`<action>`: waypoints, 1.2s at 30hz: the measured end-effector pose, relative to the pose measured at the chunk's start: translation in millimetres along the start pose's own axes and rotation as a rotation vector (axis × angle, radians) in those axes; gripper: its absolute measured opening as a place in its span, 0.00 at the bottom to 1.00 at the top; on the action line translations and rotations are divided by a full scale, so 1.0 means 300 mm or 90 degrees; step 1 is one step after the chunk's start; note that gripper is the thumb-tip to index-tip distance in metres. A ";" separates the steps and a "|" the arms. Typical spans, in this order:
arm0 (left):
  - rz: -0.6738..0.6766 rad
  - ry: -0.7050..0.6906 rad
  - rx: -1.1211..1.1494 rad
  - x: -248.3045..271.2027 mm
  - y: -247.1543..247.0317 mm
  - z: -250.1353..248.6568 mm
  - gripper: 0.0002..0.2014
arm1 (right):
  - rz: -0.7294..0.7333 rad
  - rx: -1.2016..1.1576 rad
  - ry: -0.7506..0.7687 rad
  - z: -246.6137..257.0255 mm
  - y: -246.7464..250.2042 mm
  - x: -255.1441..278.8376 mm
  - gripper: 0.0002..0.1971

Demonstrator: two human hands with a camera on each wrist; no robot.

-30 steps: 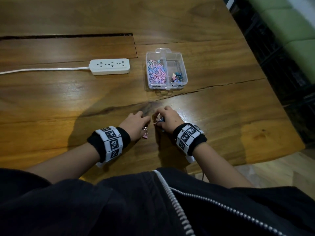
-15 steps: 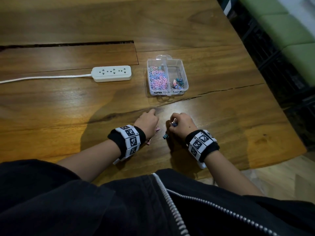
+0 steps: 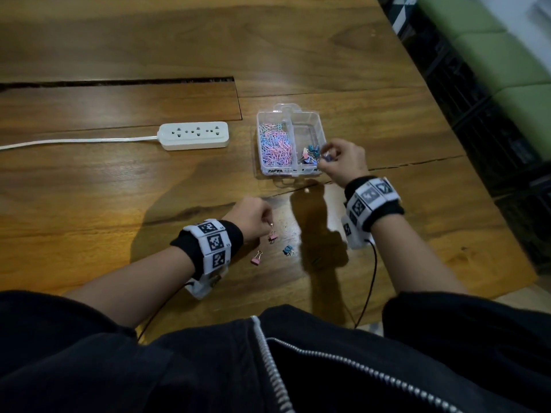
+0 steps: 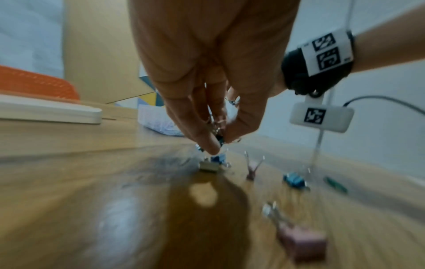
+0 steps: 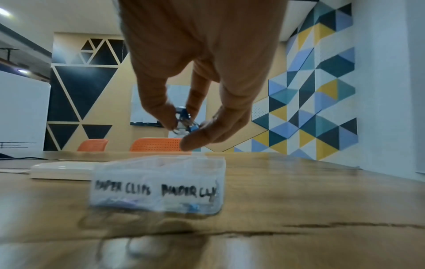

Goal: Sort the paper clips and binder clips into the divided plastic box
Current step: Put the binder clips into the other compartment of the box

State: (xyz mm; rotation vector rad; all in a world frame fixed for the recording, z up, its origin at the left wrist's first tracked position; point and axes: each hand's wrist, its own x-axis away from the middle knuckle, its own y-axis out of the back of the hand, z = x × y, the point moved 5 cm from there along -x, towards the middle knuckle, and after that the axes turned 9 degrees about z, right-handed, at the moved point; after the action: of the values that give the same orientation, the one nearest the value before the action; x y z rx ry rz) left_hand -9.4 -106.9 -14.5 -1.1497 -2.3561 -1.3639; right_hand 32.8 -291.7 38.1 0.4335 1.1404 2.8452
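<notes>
The clear divided box (image 3: 319, 130) holds pink and blue paper clips (image 3: 275, 144) on its left and a few binder clips (image 3: 310, 153) on its right. My right hand (image 3: 323, 156) pinches a blue binder clip (image 5: 186, 122) just above the near right corner, over the side marked for binder clips. My left hand (image 3: 267, 223) is low over the table, pinching a small binder clip (image 4: 215, 162) that is blurred in the left wrist view. Loose on the wood beside it are pink binder clips (image 3: 272, 235) (image 3: 256, 258) and a blue one (image 3: 288, 250).
A white power strip (image 3: 195, 135) with its cord lies left of the box. A slot (image 3: 119, 82) runs across the wooden table behind it. The table edge (image 3: 507, 234) is at the right, with dark crates and green cushions beyond.
My right hand has lifted from the table near my body and carried its binder clip forward to the box. My left hand has stayed by the loose clips.
</notes>
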 end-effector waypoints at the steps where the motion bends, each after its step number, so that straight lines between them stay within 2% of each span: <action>1: -0.008 0.015 0.055 -0.002 0.017 -0.001 0.05 | -0.009 0.006 0.010 0.011 0.006 -0.033 0.11; 3: -0.036 0.025 0.134 -0.011 0.059 -0.014 0.05 | -0.011 0.034 0.012 0.009 0.000 -0.082 0.13; 6: -0.076 0.001 0.176 -0.042 0.137 -0.063 0.02 | 0.002 0.028 -0.025 -0.032 -0.028 -0.097 0.17; 8: -0.095 -0.019 0.201 -0.083 0.180 -0.101 0.05 | -0.009 0.001 -0.027 -0.053 -0.031 -0.067 0.17; 11: -0.128 -0.036 0.204 -0.160 0.232 -0.167 0.02 | -0.025 -0.026 -0.026 -0.091 -0.035 0.011 0.14; 14: -0.136 -0.047 0.213 -0.244 0.254 -0.225 0.02 | 0.054 -0.049 -0.043 -0.140 -0.076 0.095 0.11; 17: -0.138 -0.038 0.153 -0.312 0.243 -0.253 0.10 | 0.155 -0.055 -0.049 -0.177 -0.131 0.163 0.10; 20: -0.075 -0.050 0.071 -0.344 0.204 -0.266 0.18 | 0.213 -0.051 -0.055 -0.190 -0.172 0.212 0.10; 23: -0.025 -0.069 0.065 -0.332 0.183 -0.268 0.23 | 0.252 -0.023 -0.064 -0.184 -0.206 0.249 0.14; 27: -0.054 -0.145 -0.003 -0.216 0.180 -0.239 0.19 | 0.295 0.055 -0.051 -0.143 -0.263 0.284 0.25; 29: -0.025 -0.130 -0.086 -0.136 0.147 -0.172 0.17 | 0.315 0.099 -0.029 -0.117 -0.300 0.295 0.31; 30: 0.012 -0.102 -0.140 -0.100 0.117 -0.125 0.20 | 0.322 0.122 -0.016 -0.105 -0.319 0.300 0.35; 31: 0.059 -0.066 -0.203 -0.066 0.086 -0.076 0.27 | 0.327 0.152 0.000 -0.093 -0.338 0.303 0.39; 34: 0.182 0.033 -0.312 0.021 -0.003 0.047 0.57 | 0.355 0.266 0.035 -0.059 -0.392 0.306 0.48; 36: 0.191 0.059 -0.296 0.063 -0.045 0.075 0.64 | 0.378 0.302 0.041 -0.042 -0.416 0.296 0.50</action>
State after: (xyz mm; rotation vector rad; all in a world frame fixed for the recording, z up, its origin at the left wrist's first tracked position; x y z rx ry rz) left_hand -27.1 -82.6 -26.5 -1.4449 -1.7558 -1.8504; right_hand -63.5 -196.5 -34.4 0.8286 2.0032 3.0326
